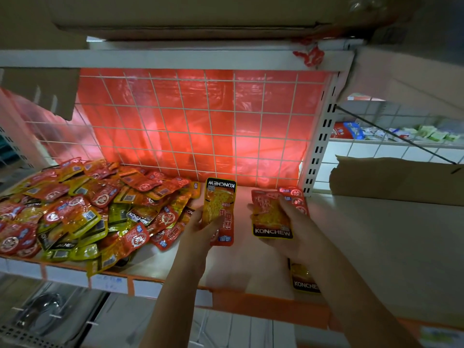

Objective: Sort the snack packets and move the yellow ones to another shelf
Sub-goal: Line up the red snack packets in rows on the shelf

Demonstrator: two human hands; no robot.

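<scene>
Both hands hold packets above the shelf (238,262).
Left hand (200,228) grips one packet (219,212) right of the pile (82,209); right hand (288,222) grips another packet (270,216) farther right of the pile.

Two bare forearms come up from the bottom edge toward the shelf (251,277), no sleeves visible on either. Left hand (200,229) and right hand (288,222) are bare too: no gloves, rings, watch or bracelets visible. Fingernails too blurred to tell. Rest of the person out of view.
</scene>
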